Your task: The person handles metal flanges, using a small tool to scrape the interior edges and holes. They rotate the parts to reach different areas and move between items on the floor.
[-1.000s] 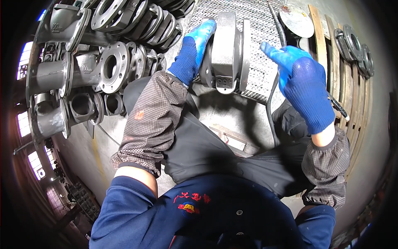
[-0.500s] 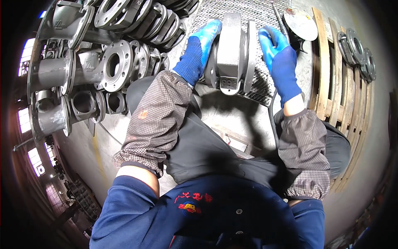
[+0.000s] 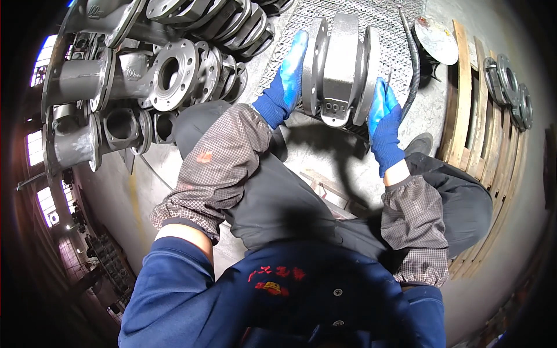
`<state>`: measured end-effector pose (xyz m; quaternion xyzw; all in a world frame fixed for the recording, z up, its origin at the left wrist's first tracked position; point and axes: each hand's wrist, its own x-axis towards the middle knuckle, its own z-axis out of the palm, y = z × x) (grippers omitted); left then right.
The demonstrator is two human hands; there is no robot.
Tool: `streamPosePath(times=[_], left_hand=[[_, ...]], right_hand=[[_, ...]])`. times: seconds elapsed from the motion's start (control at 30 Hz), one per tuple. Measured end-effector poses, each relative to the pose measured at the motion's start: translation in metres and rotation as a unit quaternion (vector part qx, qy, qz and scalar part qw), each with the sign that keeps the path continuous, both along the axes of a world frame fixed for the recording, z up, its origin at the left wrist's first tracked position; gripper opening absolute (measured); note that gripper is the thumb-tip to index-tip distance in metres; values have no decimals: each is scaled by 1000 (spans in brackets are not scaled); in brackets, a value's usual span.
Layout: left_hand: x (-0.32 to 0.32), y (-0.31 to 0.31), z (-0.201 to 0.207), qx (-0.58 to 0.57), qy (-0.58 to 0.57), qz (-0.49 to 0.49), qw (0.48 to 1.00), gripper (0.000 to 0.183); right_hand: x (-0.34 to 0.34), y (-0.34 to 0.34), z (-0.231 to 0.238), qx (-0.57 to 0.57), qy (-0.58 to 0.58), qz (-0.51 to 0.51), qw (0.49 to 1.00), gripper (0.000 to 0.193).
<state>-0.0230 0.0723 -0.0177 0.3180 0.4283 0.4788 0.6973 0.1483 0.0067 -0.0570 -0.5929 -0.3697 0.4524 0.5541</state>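
Observation:
A grey cast-metal valve body (image 3: 343, 64) with a round flange at each end stands in front of me on a textured metal mesh surface (image 3: 290, 49). My left hand (image 3: 292, 69), in a blue coated glove, lies flat along the outer side of its left flange, fingers stretched out. At the right flange is my right hand (image 3: 383, 110), gloved alike, its fingers extended and held against or very near the rim. Neither hand has its fingers wrapped round the casting. The right hand's palm side is partly hidden.
Many grey flanged castings (image 3: 174, 75) are stacked at the left, close to my left arm. A dark hose (image 3: 413, 64) runs down beyond my right hand, near a round pale-topped stool (image 3: 435, 40). On a wooden pallet (image 3: 464, 93) at the right lie several metal flanges (image 3: 508, 81).
My right hand has come nearer and in toward the right flange from apart. My left hand has slid to the outer side, baring the left flange. The casting appears slightly turned.

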Motion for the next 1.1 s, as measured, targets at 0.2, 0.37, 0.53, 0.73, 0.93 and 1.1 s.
streamPosePath(times=[0.2,0.37,0.53,0.73,0.93,1.1], left_hand=[[2,-4,-4,-45,96,43,993,74],[13,-22,32,-3,116,-12,993,73],[13,-22,38,-50,42,-1,998,49],[15,-8,23,-35,4,-15,999,45],[8,7,21,-60,35,22,997,48],[7,16,21,-60,20,17,998,48]], right_hand=[[-7,1,6,-4,-10,-17,1000,35],[17,-4,15,-87,103,51,990,42],[23,1,20,-127,152,68,978,37],[35,17,19,-38,5,188,981,32],[30,26,23,129,-332,223,907,31],[30,34,16,88,-200,216,952,35]])
